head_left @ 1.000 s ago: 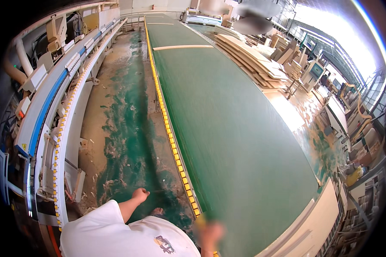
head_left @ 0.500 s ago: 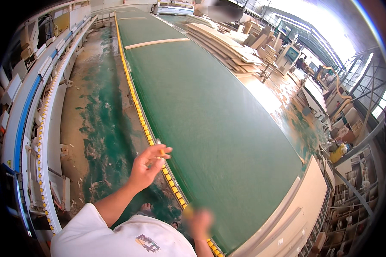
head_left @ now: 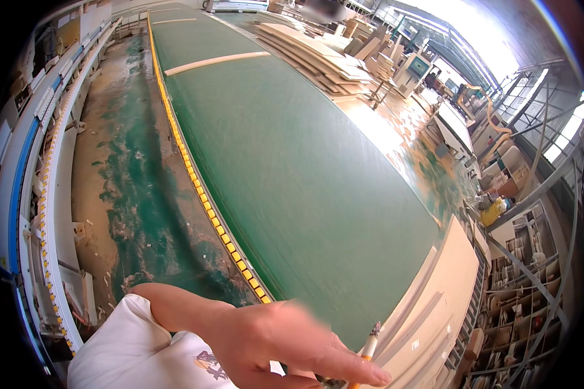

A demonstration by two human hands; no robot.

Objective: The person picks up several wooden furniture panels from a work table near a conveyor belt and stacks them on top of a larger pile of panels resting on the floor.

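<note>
I see one hand (head_left: 272, 347) at 6 o'clock in the head view, raised close to the camera, its forearm crossing in from the white sleeve (head_left: 123, 350) at 7 o'clock. From that arm line I read it as the left hand. Its fingers (head_left: 344, 369) lie pressed together and extend toward 4 o'clock, pinching a cigarette (head_left: 368, 350) between them. The cigarette stands nearly upright at 5 o'clock, white paper with an orange filter end low, its ashed tip uppermost, just above the fingers. I cannot locate the right hand in this view. Behind the hand, a long green surface (head_left: 292, 168) runs from 5 o'clock up to 12 o'clock, edged on its left by a strip of yellow rollers (head_left: 201, 194). A pale board (head_left: 217, 62) lies across the surface near 12 o'clock. Stacked boards (head_left: 315, 55) sit at 1 o'clock. The dusty green floor (head_left: 130, 188) lies at 9 o'clock.
</note>
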